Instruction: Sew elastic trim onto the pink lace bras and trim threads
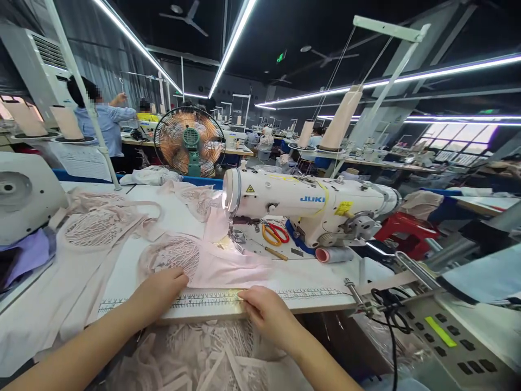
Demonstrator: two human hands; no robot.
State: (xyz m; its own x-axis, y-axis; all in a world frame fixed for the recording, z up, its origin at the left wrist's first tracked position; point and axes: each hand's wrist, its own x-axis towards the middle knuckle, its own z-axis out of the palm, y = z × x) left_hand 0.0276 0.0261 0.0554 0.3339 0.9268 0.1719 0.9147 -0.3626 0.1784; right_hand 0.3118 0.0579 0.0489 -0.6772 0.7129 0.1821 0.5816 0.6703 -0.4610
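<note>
Head view. Hands, two. Left hand (166, 290): one, palm down, fingers bent and held close together, fingertips on the lower edge of a lace cup (175, 258). Right hand (264, 312): one, fingers bent over the front edge of the table (317, 277), fingertips at the printed ruler strip (195, 299) beside the cloth's near edge. Neither hand is spread wide; whether either pinches cloth cannot be told from this angle.

Garment (236, 269): one, pale pink, flat on the table, between the hands and the machine (280, 198), part of it under the needle. Machine: one, white, lettered in blue, its lamp lit. Second machine (24, 195): one, partly in view at the far left.

Scissor handles (275, 232): two colours, one orange, one red, behind the garment. Wooden-handled tool (276, 253): one, near them. Spool (334, 255): one, lying on its side by the machine's base. Pink pieces (97, 228): several, overlapping, on the left. Pile of lace pieces (211, 358): one, below the table's front edge.

Fan (190, 138): one, round, beyond the table. Large thread cones nearby: four, two left, two right. Person in a blue shirt (103, 125): one, back left, one arm raised.
</note>
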